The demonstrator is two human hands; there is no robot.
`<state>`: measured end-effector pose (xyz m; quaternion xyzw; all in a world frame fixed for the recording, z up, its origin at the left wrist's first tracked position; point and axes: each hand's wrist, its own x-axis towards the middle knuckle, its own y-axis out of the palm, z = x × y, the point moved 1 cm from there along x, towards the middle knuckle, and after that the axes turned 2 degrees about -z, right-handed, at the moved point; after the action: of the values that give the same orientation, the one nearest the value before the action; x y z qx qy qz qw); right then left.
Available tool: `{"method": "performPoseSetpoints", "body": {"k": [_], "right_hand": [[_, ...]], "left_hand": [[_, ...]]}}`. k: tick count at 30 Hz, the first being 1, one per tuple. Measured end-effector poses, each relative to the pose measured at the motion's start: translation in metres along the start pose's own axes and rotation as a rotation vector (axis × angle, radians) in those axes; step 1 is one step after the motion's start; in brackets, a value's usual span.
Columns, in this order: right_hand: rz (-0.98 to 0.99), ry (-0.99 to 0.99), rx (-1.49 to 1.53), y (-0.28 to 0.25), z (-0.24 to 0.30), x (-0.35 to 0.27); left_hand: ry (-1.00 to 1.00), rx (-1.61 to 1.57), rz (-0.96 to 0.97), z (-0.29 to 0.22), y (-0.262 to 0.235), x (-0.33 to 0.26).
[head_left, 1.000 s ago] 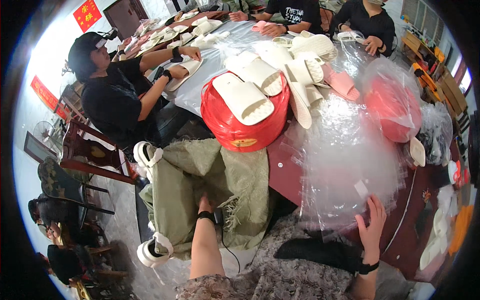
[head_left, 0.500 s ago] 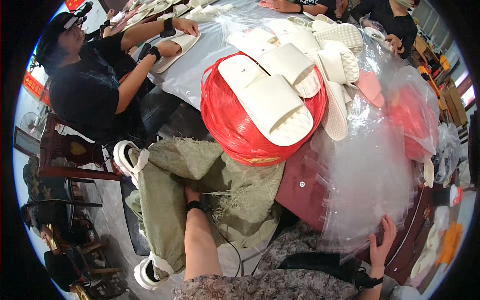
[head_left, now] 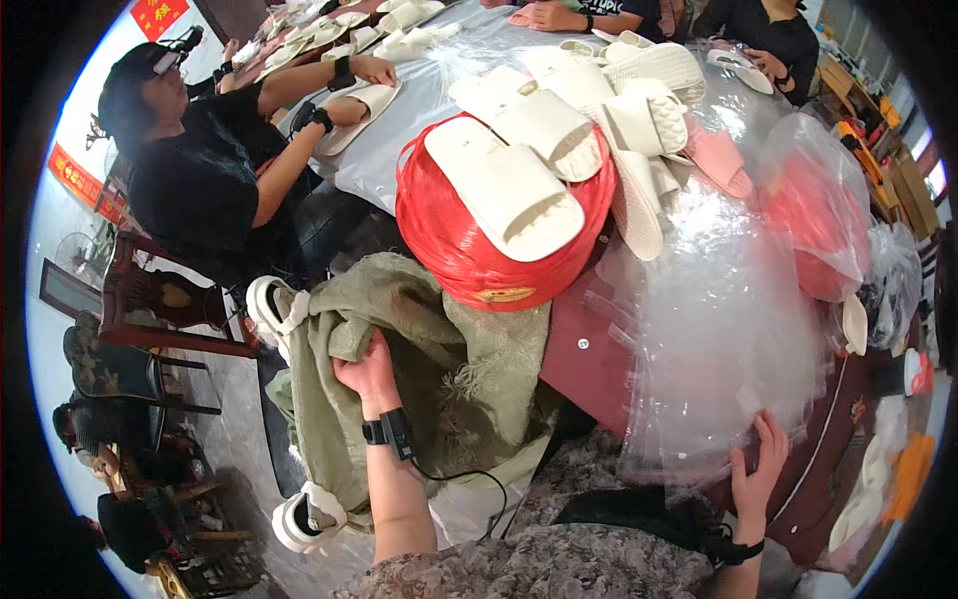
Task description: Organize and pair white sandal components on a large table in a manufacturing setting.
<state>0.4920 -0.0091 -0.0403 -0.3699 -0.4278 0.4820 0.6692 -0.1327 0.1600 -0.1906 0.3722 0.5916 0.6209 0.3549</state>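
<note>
My left hand [head_left: 367,371] rests on my knee, fingers curled into the olive-green trouser cloth [head_left: 439,369]; a black band with a cable sits on that wrist. My right hand [head_left: 758,469] lies with fingers spread against a heap of clear plastic bags [head_left: 718,329] at the table's near edge. Just beyond the bags stands a big red spool of cord [head_left: 479,250] with a cream slipper [head_left: 504,190] lying on top. More cream slippers [head_left: 639,110] are piled behind it.
A dark red table [head_left: 589,359] carries a pink slipper [head_left: 717,160] and a bagged red spool [head_left: 818,230]. A person in black [head_left: 200,190] sits at left handling a slipper; other people's hands reach in at the far side. Wooden chairs [head_left: 150,309] stand at left.
The view has dropped and closed in on the red spool. My left hand has moved up my leg toward the knee; my right hand stays on the plastic bags.
</note>
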Motion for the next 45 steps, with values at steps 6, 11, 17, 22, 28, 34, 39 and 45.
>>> {"method": "performPoseSetpoints", "body": {"k": [6,11,17,22,28,34,39,45], "right_hand": [[-0.026,-0.015,0.03,0.002,-0.004,0.0],[-0.078,-0.03,-0.005,0.0,-0.014,-0.002],[-0.09,-0.107,0.08,0.005,-0.006,-0.002],[-0.114,-0.12,0.101,0.004,-0.011,-0.008],[-0.154,-0.12,0.119,0.005,-0.015,-0.012],[-0.224,-0.15,0.15,0.002,-0.019,-0.009],[-0.239,-0.136,0.125,0.006,-0.022,-0.009],[-0.21,-0.133,0.135,0.007,-0.019,-0.015]], "left_hand": [[0.162,0.26,-0.26,0.003,-0.006,-0.005],[-0.588,1.072,-0.492,0.067,-0.048,-0.082],[-1.312,1.614,0.254,0.014,-0.121,-0.201],[-1.057,2.057,-0.134,0.056,-0.044,-0.152],[0.236,3.09,0.256,0.109,0.182,-0.13],[0.449,2.334,0.907,0.224,0.305,-0.155],[-0.027,2.52,0.896,0.333,0.294,-0.146],[0.146,2.537,0.662,0.395,0.195,-0.087]]}}
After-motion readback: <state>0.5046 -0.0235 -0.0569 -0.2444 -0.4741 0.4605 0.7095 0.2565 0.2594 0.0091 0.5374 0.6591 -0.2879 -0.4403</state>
